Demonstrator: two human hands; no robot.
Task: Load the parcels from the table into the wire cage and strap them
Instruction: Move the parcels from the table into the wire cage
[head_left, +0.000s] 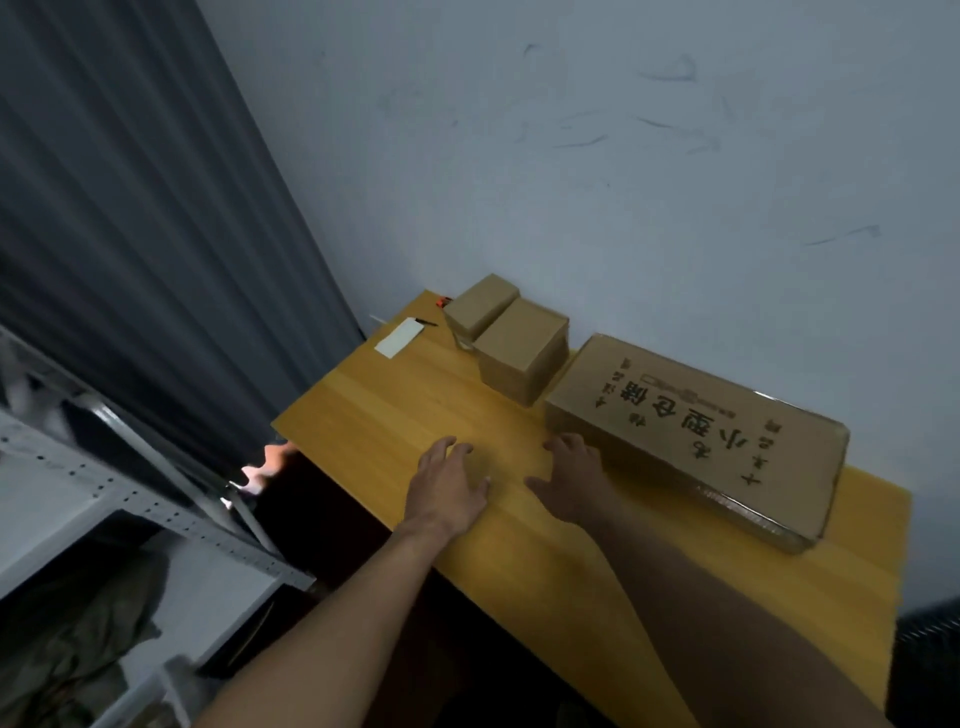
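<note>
Three brown cardboard parcels lie on the yellow wooden table against the wall. The large flat parcel with black printed characters sits at the right. Two small boxes stand further back: one beside the flat parcel, the other behind it. My left hand hovers over the tabletop with fingers spread, holding nothing. My right hand, fingers spread too, reaches toward the near left corner of the flat parcel, close to its edge. No wire cage is in view.
A white paper slip and a thin black pen lie at the table's far left corner, with a small orange object behind. A grey curtain hangs at the left. White metal shelving stands left of the table.
</note>
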